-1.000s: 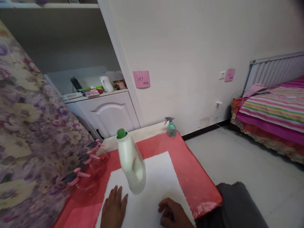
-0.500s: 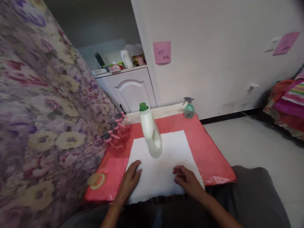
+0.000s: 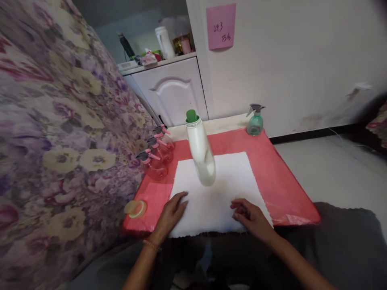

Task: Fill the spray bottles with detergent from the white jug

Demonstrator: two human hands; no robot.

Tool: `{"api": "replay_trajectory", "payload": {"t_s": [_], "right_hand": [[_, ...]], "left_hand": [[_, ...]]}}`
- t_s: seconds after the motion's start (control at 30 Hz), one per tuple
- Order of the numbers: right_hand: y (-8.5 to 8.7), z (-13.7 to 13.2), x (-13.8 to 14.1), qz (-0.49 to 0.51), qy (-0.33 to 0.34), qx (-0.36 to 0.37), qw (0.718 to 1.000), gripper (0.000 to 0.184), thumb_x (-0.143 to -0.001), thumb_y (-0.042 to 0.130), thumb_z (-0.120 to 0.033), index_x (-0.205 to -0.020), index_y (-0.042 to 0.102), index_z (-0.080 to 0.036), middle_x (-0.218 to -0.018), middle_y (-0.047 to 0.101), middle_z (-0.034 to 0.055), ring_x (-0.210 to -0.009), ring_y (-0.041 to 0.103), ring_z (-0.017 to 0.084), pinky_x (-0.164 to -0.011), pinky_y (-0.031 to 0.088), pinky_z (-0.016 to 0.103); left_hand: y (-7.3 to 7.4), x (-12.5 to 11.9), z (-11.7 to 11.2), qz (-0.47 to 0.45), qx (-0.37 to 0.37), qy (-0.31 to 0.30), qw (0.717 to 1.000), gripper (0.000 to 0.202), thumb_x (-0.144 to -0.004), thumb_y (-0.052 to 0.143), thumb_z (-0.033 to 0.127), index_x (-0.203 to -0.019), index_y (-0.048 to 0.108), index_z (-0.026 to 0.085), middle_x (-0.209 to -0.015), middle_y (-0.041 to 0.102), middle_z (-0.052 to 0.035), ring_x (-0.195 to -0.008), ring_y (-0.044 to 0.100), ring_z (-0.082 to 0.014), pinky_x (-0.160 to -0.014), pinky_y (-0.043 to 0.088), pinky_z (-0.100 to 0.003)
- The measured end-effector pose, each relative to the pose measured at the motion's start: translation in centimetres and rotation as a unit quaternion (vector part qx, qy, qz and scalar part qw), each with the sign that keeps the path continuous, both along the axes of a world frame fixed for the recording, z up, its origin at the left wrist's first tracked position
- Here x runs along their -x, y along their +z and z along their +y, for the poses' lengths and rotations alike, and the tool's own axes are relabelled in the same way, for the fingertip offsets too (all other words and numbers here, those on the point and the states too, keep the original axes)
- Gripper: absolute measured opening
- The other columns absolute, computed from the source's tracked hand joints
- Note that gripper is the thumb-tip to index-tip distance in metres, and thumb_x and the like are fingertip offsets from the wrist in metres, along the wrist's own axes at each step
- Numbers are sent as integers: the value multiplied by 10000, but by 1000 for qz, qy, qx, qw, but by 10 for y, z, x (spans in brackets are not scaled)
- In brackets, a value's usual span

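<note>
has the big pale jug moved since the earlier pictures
No; the jug stands in the same spot on the white cloth, toward its far edge; only the view shifted.

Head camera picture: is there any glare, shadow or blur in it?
In the head view, whitish glare at the near right corner of the red table cover; in the head view, a thin shadow beneath the pink note; in the head view, the curtain looks soft and stretched leftward, and the pale bottle seems to lean, perhaps lens distortion.
</note>
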State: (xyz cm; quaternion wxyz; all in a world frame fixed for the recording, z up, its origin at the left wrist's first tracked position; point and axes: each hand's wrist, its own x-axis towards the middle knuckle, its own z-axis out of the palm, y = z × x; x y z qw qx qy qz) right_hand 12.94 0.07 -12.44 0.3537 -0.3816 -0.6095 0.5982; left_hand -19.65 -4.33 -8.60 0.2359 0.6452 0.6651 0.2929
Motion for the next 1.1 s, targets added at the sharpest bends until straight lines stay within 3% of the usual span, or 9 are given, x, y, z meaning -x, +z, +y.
{"api": "replay_trajectory", "payload": {"t_s": [0.37, 0.6, 0.87, 1.1], "right_hand": [[2, -2, -2, -25, 6, 4, 1000, 266, -858, 609, -333, -1101, 589, -228, -1006, 683, 68, -775, 629, 168, -697, 528, 319], [5, -3, -2, -29, 7, 7, 1000, 273, -864, 607, -350, -1112, 589, -237, -987, 687, 65, -776, 632, 175, -685, 531, 320], [2, -2, -2, -34, 8, 0, 999, 282, -862, 603, -332, -1127, 581, -237, -1034, 687, 73, -769, 629, 164, -669, 535, 309], [1, -1, 0, -26, 7, -9, 1000, 280, -848, 594, -310, -1114, 579, -223, -1021, 679, 60, -781, 634, 160, -697, 522, 311]], "left_hand": [[-8, -2, -6, -21, 1, 14, 1000, 371, -919, 546, 372, -1255, 579, 219, -1336, 615, -111, -1286, 530, -234, -1119, 381, -441], [-10, -2, -6, -27, -8, 18, 999, 337, -919, 553, 358, -1229, 600, 236, -1303, 632, -92, -1253, 558, -231, -1100, 409, -426], [-24, -3, -8, -4, -54, 17, 998, 303, -919, 546, 322, -1197, 620, 227, -1291, 632, -105, -1274, 537, -239, -1108, 401, -435], [-27, -6, -7, 31, -78, 11, 996, 273, -919, 523, 314, -1144, 648, 223, -1263, 646, -110, -1238, 563, -243, -1082, 432, -449]]}}
